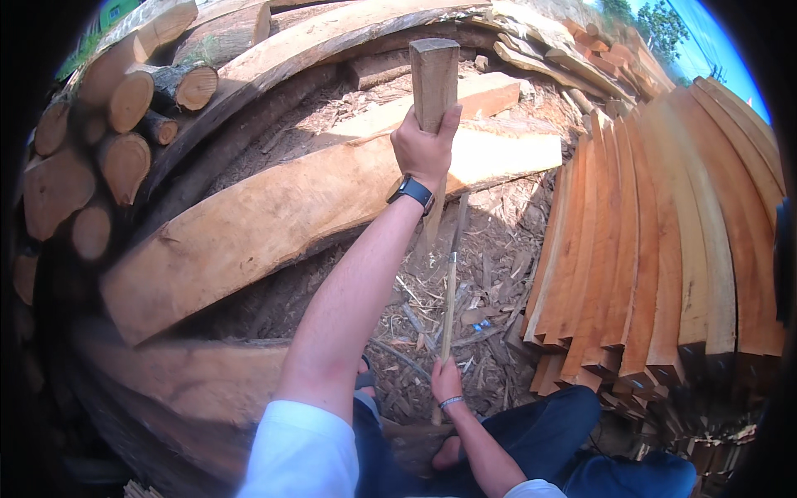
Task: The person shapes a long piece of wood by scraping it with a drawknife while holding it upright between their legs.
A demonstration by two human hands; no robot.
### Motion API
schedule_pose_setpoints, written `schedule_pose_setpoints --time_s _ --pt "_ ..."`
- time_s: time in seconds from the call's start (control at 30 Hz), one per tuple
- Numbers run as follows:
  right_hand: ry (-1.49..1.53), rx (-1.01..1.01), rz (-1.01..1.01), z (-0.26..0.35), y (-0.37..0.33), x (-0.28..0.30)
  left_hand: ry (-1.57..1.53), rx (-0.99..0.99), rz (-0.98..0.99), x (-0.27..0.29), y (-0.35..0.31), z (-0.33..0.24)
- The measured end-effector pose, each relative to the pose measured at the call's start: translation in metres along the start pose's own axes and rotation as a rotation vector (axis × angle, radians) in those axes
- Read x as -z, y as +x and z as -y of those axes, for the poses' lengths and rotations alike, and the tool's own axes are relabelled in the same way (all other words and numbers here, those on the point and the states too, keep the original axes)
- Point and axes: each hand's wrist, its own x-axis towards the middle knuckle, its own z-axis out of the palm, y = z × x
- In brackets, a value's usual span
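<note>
A block (434, 87) is being held roughly upright by the left hand (425, 149), wrapped round it (seemingly for steadiness), in front of a slab (266, 216); a stick (449, 307) is being grasped by the tightly curled right hand (446, 380).

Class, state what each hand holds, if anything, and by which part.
The left hand grips a wooden post just below its squared upper end. The right hand grips a long, thin tool by its pale shaft, toward the lower end.
</note>
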Motion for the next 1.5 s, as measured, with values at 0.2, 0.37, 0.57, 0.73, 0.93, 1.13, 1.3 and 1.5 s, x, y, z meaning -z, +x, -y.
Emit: schedule_pose_setpoints --time_s 0.2,0.37,0.57,0.73,0.93,1.13,1.3,1.5 --pt "0.005 -0.32 0.383 0.005 -0.014 0.004 0.0 -0.053 -0.019 0.001 -0.001 0.0" --pt "-0.04 0.035 0.004 0.003 -0.003 0.001 -0.017 -0.071 -0.016 -0.002 -0.002 -0.006" --pt "0.027 -0.271 0.333 -0.019 -0.013 -0.014 -0.029 -0.058 -0.015 -0.008 -0.005 -0.009" --pt "-0.016 -0.096 0.085 0.006 -0.009 0.002 0.008 -0.044 0.007 -0.004 -0.004 -0.004" --pt "0.039 -0.292 0.272 0.01 -0.005 0.007 0.009 -0.047 0.008 -0.006 -0.003 -0.007" --pt "0.02 -0.148 0.133 -0.004 -0.007 -0.001 -0.008 -0.071 0.012 -0.011 -0.007 -0.01" --pt "0.096 -0.011 -0.016 -0.002 0.004 0.0 0.0 -0.084 -0.002 -0.009 -0.005 -0.006" --pt "0.074 -0.336 0.366 -0.003 -0.016 -0.008 -0.007 -0.092 0.0 -0.01 -0.007 -0.009"
